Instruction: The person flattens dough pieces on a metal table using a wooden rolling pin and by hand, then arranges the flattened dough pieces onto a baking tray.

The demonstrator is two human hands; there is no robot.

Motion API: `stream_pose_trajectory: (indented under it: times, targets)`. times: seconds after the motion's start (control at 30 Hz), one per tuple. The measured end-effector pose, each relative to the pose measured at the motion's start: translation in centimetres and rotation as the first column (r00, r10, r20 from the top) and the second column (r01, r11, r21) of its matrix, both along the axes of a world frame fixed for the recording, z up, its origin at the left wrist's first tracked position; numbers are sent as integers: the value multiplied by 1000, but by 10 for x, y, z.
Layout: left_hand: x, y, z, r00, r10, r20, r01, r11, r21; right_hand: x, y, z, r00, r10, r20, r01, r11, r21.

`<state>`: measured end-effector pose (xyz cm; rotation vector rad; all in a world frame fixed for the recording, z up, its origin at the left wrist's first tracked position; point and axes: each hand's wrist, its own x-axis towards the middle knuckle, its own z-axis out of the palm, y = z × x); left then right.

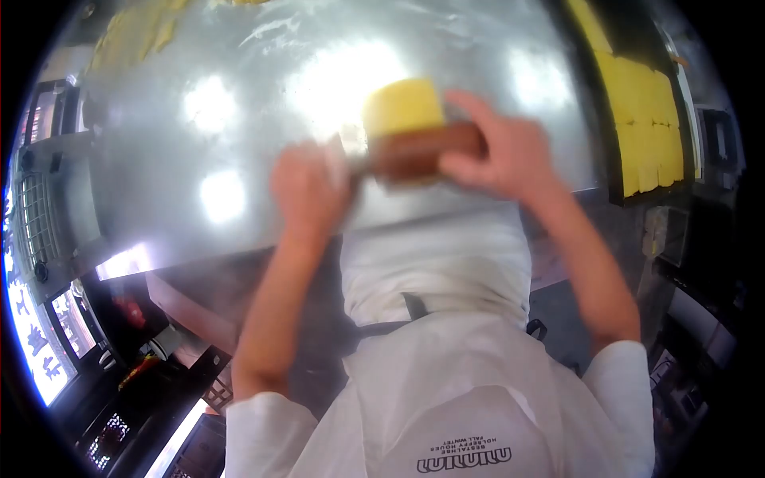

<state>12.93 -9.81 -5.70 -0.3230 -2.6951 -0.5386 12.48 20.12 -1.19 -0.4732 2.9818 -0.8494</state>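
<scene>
A brown rolling pin point(414, 153) lies across a piece of yellow dough point(404, 106) on the shiny metal table point(263, 135). My right hand point(506, 151) grips the pin's right end, thumb and fingers apart around it. At the pin's left side, my left hand point(312, 179) is closed around its handle, blurred by motion. Most of the dough shows beyond the pin, and a thin edge shows on the near side.
On the right, a dark tray point(612, 171) holds several flat yellow pieces point(647, 119). More yellow dough point(135, 36) lies at the table's far left. The table's front edge runs close to my body. A metal rack point(36, 215) stands at the left.
</scene>
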Motion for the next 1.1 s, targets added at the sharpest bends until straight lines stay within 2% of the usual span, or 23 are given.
stream_pose_trajectory:
  times: [0.07, 0.17, 0.2, 0.27, 0.3, 0.4, 0.47, 0.6, 0.7, 0.73, 0.77, 0.83, 0.93, 0.97, 1.0, 1.03, 1.07, 1.1]
  targets:
    - [11, 4, 1, 1000, 7, 10, -7, 1000, 20, 14, 1, -2, 997, 55, -61, -54, 998, 18]
    - [-18, 8, 7, 997, 46, 66, -49, 998, 48, -18, -5, 6, 989, -108, 99, 108, 994, 12]
    - [-34, 10, 10, 996, 55, 75, -59, 997, 47, -34, -4, 3, 982, -137, 129, 149, 985, -90]
    - [-45, 8, 16, 991, 67, 114, -70, 997, 29, -33, -6, 4, 983, -133, 128, 147, 983, -107]
    - [-39, 6, 15, 998, 34, 56, -34, 999, 12, -33, -6, 3, 983, -130, 128, 145, 983, -116]
    - [10, -2, -1, 996, -51, -78, 48, 998, -42, 21, 0, 2, 999, 23, -38, -22, 1000, 12]
    - [23, 1, -3, 998, -32, -47, 30, 999, -28, 37, 3, 1, 992, 75, -99, -68, 995, 69]
    - [0, 3, 2, 998, -64, -21, 61, 989, -137, -2, 0, 9, 993, -77, 90, 82, 995, -53]
    - [16, 3, 9, 994, -75, -74, 73, 997, -25, 20, 5, 2, 1000, 24, 15, -25, 997, 70]
    - [25, 3, 5, 996, -51, -75, 51, 999, -4, 32, 6, 2, 993, 89, -81, -85, 995, 55]
    - [34, 5, 0, 994, -21, -111, 26, 999, 40, 41, 6, 3, 991, 106, -82, -103, 994, 37]
    - [37, 2, 3, 999, -14, 50, 18, 997, -68, 39, 5, 11, 998, 58, -26, -56, 994, 91]
    - [1, -8, 16, 978, -114, 176, 140, 980, -144, 9, 6, 16, 951, -122, 285, 178, 968, -180]
    - [1, -3, 27, 981, -68, 179, 45, 991, 125, 8, 9, 16, 903, -179, 391, 298, 916, -269]
    - [0, 8, 47, 981, -26, 194, -52, 922, 385, 7, 16, 16, 839, -218, 498, 420, 842, -338]
    - [-1, 15, 57, 977, 13, 215, -146, 775, 615, 3, 22, 17, 765, -236, 600, 534, 753, -385]
    - [10, 11, 29, 987, -21, -157, 45, 987, 154, 19, 23, 6, 751, -257, 609, 641, 506, -577]
    - [6, 10, -21, 985, -84, -151, 119, 963, 240, 34, 14, 7, 773, -349, 529, 624, 569, -536]
